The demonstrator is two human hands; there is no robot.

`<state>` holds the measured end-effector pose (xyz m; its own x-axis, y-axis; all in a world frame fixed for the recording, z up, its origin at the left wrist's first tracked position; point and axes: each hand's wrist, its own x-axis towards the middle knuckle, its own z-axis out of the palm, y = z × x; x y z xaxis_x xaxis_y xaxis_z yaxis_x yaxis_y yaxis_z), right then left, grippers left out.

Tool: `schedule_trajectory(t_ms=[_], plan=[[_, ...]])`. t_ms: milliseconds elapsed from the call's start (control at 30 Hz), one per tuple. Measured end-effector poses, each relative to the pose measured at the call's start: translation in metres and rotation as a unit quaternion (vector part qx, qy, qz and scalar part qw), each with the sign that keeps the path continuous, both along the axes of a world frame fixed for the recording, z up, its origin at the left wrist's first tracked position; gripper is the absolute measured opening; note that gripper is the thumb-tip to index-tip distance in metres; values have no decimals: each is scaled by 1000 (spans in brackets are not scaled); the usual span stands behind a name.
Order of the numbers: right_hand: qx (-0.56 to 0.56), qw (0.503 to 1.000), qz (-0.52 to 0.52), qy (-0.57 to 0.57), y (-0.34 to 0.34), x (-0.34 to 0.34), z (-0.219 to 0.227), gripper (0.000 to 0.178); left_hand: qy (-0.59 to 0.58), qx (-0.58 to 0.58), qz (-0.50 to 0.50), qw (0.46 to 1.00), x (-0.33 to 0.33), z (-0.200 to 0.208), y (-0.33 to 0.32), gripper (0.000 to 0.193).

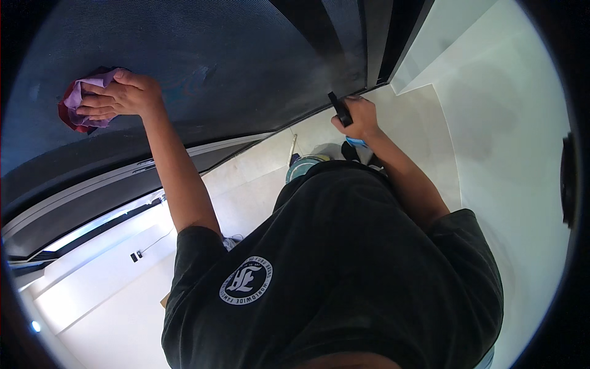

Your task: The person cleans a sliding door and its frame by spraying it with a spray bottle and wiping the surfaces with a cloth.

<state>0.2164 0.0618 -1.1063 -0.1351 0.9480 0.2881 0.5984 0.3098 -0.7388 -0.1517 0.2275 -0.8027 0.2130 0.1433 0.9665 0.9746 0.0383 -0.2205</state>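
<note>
Up at the left, my left hand (117,95) lies over a purple cloth (74,100) with dark red edges, pressing it against a large dark panel (246,67). The fingers are stretched across the cloth and the thumb points up along its top. Faint cloudy smears show on the panel to the right of this hand. Right of centre, my right hand (357,118) is closed around a black bar-shaped piece (340,109), close to the panel's lower edge. Its full shape is hidden by the fingers. Something light blue (356,142) shows just below that hand.
A pale tiled floor (424,123) lies below the panel. A white wall (510,123) curves along the right, with a dark object (566,184) at its far edge. A grey frame rail (80,184) runs along the panel's lower left. A thin pale stick (293,147) is near my feet.
</note>
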Motion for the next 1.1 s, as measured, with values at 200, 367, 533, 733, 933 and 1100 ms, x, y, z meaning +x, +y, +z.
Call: schedule_trajectory(t_ms=[200, 367, 533, 733, 933, 1100], plan=[[-19, 999, -47, 17, -5, 19, -34, 37, -8, -9, 12, 1000, 3, 0, -1, 77], [-110, 993, -28, -28, -13, 31, -44, 37, -1, 5, 19, 1000, 0, -1, 1, 76], [-95, 991, -91, -14, -7, 47, -54, 38, -5, -18, 34, 999, 1, 1, 0, 80], [1, 987, -141, 78, 17, 68, -36, 44, 1, -12, 25, 1000, -2, -1, 0, 74], [26, 991, -102, 80, 29, 70, 51, 35, 14, 0, 38, 999, -4, 0, 4, 74], [91, 981, -65, 160, 26, 67, 111, 27, -29, 4, 25, 999, 5, 2, 1, 75]])
